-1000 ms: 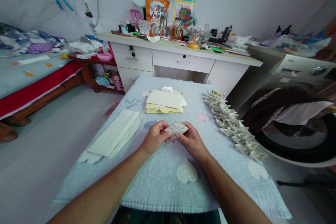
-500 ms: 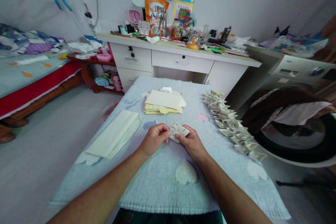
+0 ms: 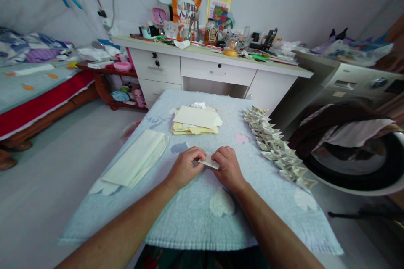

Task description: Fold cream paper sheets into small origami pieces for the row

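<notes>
A small folded piece of paper [image 3: 208,161] is held between both hands above the cloth-covered table [image 3: 189,218]. My left hand [image 3: 187,166] pinches its left end, and my right hand [image 3: 229,167] grips the right end with the fingers curled over it. Beyond the hands lies a stack of cream and yellow paper sheets [image 3: 195,117]. Left of them is a folded bundle of pale paper [image 3: 135,159]. Rows of pointed folded paper pieces [image 3: 273,141] run along the right side of the table.
A white desk [image 3: 217,73] crowded with jars, a snack bag [image 3: 185,10] and small items stands at the back. On the right is a washing machine [image 3: 353,88] with its round door open and clothes hanging out. A bed [image 3: 41,88] stands at the left.
The paper was lying flatter with its square face showing; now it is tilted and looks narrower. My right hand's fingers have come over its top. The view has shifted slightly.
</notes>
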`<move>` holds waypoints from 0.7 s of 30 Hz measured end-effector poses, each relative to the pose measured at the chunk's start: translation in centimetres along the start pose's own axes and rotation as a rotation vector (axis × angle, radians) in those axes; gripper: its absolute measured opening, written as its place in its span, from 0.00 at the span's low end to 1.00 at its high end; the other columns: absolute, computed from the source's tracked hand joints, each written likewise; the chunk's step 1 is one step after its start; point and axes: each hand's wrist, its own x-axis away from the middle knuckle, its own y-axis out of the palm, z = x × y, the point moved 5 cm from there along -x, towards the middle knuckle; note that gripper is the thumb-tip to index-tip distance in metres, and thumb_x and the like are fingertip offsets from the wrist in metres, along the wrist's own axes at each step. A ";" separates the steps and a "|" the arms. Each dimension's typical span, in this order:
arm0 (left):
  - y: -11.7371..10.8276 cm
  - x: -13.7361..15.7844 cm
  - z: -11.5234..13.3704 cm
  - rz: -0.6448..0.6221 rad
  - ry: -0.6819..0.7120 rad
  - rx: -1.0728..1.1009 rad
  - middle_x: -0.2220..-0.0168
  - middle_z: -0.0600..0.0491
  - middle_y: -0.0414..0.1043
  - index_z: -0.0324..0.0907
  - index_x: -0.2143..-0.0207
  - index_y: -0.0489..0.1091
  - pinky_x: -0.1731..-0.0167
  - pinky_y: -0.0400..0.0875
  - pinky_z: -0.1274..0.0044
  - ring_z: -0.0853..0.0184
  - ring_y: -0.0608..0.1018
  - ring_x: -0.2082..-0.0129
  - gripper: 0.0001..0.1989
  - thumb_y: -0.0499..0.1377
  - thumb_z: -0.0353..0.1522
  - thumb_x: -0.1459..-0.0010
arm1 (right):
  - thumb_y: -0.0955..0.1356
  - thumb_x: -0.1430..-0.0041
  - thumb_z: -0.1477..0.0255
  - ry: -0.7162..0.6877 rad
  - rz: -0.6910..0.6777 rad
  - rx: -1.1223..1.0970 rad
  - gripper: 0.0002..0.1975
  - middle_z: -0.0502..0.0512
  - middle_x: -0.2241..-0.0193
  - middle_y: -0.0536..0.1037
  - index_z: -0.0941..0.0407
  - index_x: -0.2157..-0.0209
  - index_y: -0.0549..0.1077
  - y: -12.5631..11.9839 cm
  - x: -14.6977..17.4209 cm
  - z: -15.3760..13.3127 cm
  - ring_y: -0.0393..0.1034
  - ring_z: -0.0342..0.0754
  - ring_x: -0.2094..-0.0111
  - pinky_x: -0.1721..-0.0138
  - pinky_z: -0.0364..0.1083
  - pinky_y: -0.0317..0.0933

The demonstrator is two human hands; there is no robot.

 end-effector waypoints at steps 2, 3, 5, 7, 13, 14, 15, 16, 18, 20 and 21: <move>0.0 0.0 -0.1 -0.017 -0.004 -0.014 0.64 0.52 0.73 0.41 0.73 0.68 0.58 0.68 0.75 0.66 0.75 0.61 0.07 0.57 0.21 0.52 | 0.65 0.51 0.84 0.014 -0.031 -0.002 0.11 0.54 0.66 0.69 0.55 0.66 0.69 0.0 0.1 0.0 0.58 0.51 0.62 0.61 0.48 0.50; 0.1 0.0 -0.1 -0.026 -0.010 -0.019 0.63 0.51 0.73 0.41 0.73 0.68 0.58 0.69 0.74 0.66 0.75 0.60 0.07 0.58 0.21 0.52 | 0.64 0.52 0.85 0.024 -0.049 -0.010 0.14 0.55 0.66 0.69 0.55 0.65 0.69 0.0 0.1 0.1 0.58 0.51 0.61 0.61 0.48 0.50; 0.1 0.0 -0.3 -0.043 -0.023 -0.026 0.62 0.51 0.73 0.41 0.74 0.67 0.57 0.68 0.74 0.65 0.75 0.59 0.06 0.59 0.23 0.51 | 0.63 0.54 0.86 0.040 -0.080 -0.038 0.16 0.55 0.65 0.69 0.55 0.64 0.69 0.1 0.2 0.2 0.58 0.51 0.60 0.60 0.47 0.51; 0.1 0.1 -0.5 -0.050 -0.030 -0.033 0.61 0.50 0.73 0.41 0.74 0.67 0.57 0.68 0.74 0.65 0.75 0.58 0.06 0.60 0.23 0.51 | 0.63 0.55 0.86 0.048 -0.104 -0.073 0.16 0.55 0.65 0.69 0.55 0.64 0.69 0.4 0.3 0.3 0.58 0.51 0.60 0.60 0.47 0.51; -0.2 0.1 -1.2 -0.117 -0.032 -0.069 0.61 0.51 0.72 0.41 0.75 0.66 0.58 0.68 0.75 0.66 0.75 0.60 0.06 0.59 0.23 0.50 | 0.62 0.55 0.85 0.067 -0.137 -0.115 0.16 0.55 0.65 0.69 0.56 0.65 0.70 0.8 0.4 1.0 0.58 0.50 0.61 0.60 0.47 0.51; -0.2 0.1 -1.2 -0.133 -0.031 -0.073 0.62 0.51 0.72 0.41 0.75 0.66 0.58 0.68 0.75 0.66 0.75 0.60 0.06 0.59 0.23 0.50 | 0.63 0.54 0.85 0.069 -0.145 -0.117 0.15 0.55 0.65 0.69 0.56 0.65 0.70 0.8 0.5 1.0 0.58 0.50 0.61 0.60 0.47 0.51; -0.2 0.1 -1.2 -0.146 -0.029 -0.078 0.62 0.51 0.72 0.41 0.75 0.66 0.58 0.67 0.75 0.66 0.75 0.60 0.06 0.59 0.23 0.50 | 0.63 0.54 0.84 0.070 -0.154 -0.119 0.14 0.55 0.65 0.69 0.56 0.65 0.71 0.8 0.5 1.1 0.58 0.50 0.61 0.60 0.47 0.51; -0.3 0.1 -1.2 -0.159 -0.026 -0.084 0.62 0.51 0.72 0.41 0.75 0.66 0.58 0.67 0.75 0.66 0.75 0.59 0.06 0.59 0.23 0.50 | 0.64 0.53 0.84 0.070 -0.165 -0.122 0.14 0.55 0.66 0.69 0.56 0.65 0.71 0.8 0.5 1.2 0.59 0.50 0.61 0.60 0.47 0.52; -0.3 0.1 -1.3 -0.177 -0.021 -0.096 0.63 0.51 0.71 0.41 0.75 0.65 0.58 0.67 0.75 0.66 0.74 0.59 0.07 0.59 0.23 0.50 | 0.64 0.52 0.84 0.066 -0.181 -0.130 0.13 0.54 0.66 0.69 0.56 0.66 0.72 0.8 0.6 1.2 0.59 0.49 0.61 0.59 0.46 0.51; -0.3 0.2 -1.3 -0.193 -0.014 -0.116 0.62 0.51 0.71 0.41 0.75 0.64 0.58 0.66 0.75 0.66 0.74 0.59 0.07 0.58 0.22 0.50 | 0.65 0.51 0.84 0.062 -0.191 -0.138 0.13 0.54 0.66 0.70 0.55 0.65 0.72 0.8 0.6 1.2 0.59 0.49 0.61 0.59 0.46 0.51; -0.3 0.2 -1.3 -0.204 -0.009 -0.132 0.62 0.51 0.71 0.41 0.75 0.64 0.59 0.66 0.75 0.66 0.74 0.60 0.07 0.58 0.22 0.49 | 0.65 0.51 0.84 0.060 -0.197 -0.141 0.13 0.53 0.65 0.71 0.55 0.65 0.73 0.8 0.6 1.2 0.59 0.49 0.61 0.59 0.46 0.51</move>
